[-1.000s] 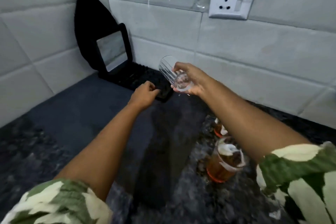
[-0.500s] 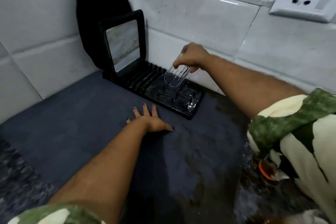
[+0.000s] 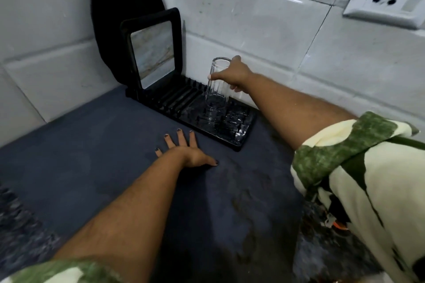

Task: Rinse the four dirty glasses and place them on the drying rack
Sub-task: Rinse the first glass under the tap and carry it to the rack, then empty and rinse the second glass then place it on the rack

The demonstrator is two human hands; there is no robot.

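From my head camera: my right hand (image 3: 232,74) has the glass (image 3: 216,86) pinched near its upturned base, fingers curled round the top, thumb on the near side. I hold it mouth down so the rinse water can drain, and I grip high so my fingers stay out of the way as the rim meets the rack (image 3: 174,103). The glass stands upright over the rack's right part, close to the tiled wall; whether its rim is already resting there I cannot quite tell through the clear glass. My left hand (image 3: 186,151) lies flat on the dark mat (image 3: 80,149) just before the rack, fingers spread and holding nothing, I think to steady my lean. The other glasses are not in view.
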